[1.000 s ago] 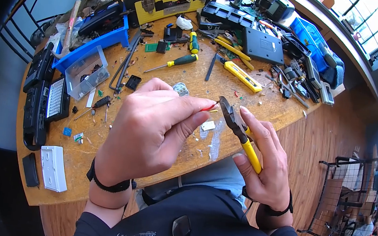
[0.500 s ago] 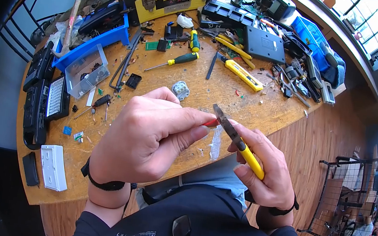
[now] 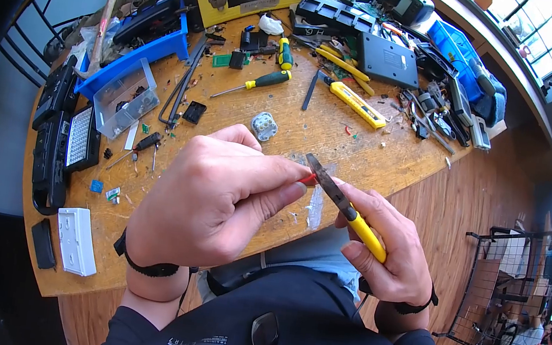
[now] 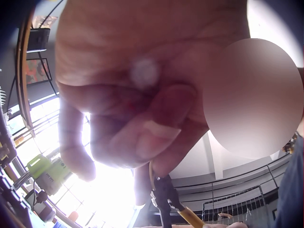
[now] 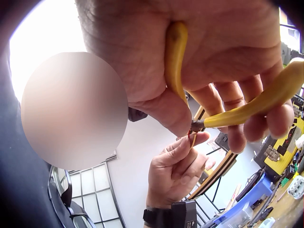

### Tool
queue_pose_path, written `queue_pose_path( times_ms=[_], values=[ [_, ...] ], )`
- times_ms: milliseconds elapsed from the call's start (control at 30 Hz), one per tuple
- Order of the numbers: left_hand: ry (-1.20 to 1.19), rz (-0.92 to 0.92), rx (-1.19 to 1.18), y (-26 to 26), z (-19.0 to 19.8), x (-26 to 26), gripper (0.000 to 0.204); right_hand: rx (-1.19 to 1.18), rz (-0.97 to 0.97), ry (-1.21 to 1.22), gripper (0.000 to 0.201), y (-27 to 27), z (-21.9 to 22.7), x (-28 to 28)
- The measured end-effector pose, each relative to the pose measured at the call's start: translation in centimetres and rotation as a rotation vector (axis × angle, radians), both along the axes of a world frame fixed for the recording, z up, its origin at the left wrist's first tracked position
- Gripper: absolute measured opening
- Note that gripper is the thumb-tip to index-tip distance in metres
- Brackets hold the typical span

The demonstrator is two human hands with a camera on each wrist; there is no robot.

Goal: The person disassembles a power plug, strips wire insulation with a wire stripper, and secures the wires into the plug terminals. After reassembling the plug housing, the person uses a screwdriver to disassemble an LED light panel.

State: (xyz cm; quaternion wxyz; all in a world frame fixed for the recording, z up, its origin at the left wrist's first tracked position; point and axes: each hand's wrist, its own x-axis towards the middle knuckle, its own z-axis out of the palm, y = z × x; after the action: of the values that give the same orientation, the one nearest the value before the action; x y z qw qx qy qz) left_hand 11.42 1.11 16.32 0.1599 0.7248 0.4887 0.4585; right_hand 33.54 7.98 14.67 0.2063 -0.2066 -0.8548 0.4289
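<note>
In the head view my left hand (image 3: 224, 201) pinches a short red wire (image 3: 310, 179) between thumb and forefinger. The yellow-handled pliers (image 3: 366, 237) are gripped by my right hand (image 3: 391, 245), their dark jaws at the wire beside my left fingertips. In the right wrist view the two yellow handles (image 5: 247, 107) stand apart, one against the palm and one under the fingers; the red wire and a paler, yellowish strand (image 5: 193, 141) meet the jaws. Fingers cover most of the wire in the left wrist view, where the pliers' head (image 4: 165, 192) shows below them.
A round grey part (image 3: 264, 126), a green-handled screwdriver (image 3: 268, 80) and a yellow cutter knife (image 3: 358, 105) lie beyond my hands. A blue bin (image 3: 139, 59), clear tray (image 3: 125, 112) and white box (image 3: 76, 241) are left. The toolbox (image 3: 249, 0) stands at the back.
Since a second ago the pliers have come down and turned, and their jaws have met the wire at my left fingertips. Over the last half second the hands have barely moved.
</note>
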Motion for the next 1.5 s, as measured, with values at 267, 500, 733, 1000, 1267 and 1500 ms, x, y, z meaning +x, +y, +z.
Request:
queue_pose_path(
  times_ms=[267,500,733,1000,1267,1500],
  values=[
    [0.032,-0.007,-0.023,0.1,-0.1,-0.1,0.009,-0.002,0.003,0.011,0.056,0.0,-0.4,0.0],
    [0.056,-0.003,-0.041,0.4,-0.4,-0.2,0.01,0.024,-0.044,-0.034,0.049,-0.2,-0.5,0.1],
    [0.066,0.018,-0.178,2.3,-1.8,0.0,0.013,0.149,-0.166,-0.024,0.034,0.1,-2.7,-0.1],
    [-0.001,0.065,-0.38,4.3,-3.7,-0.4,0.016,0.152,-0.463,-0.094,0.027,3.8,-6.9,0.4],
    [0.066,0.116,-0.207,3.1,-2.2,-1.3,0.017,0.449,-0.722,-0.361,0.054,8.3,-11.3,3.0],
    [-0.115,0.213,-0.245,1.9,-0.4,-0.5,0.016,0.474,-0.861,-0.302,0.057,10.4,-12.5,5.8]
  ],
)
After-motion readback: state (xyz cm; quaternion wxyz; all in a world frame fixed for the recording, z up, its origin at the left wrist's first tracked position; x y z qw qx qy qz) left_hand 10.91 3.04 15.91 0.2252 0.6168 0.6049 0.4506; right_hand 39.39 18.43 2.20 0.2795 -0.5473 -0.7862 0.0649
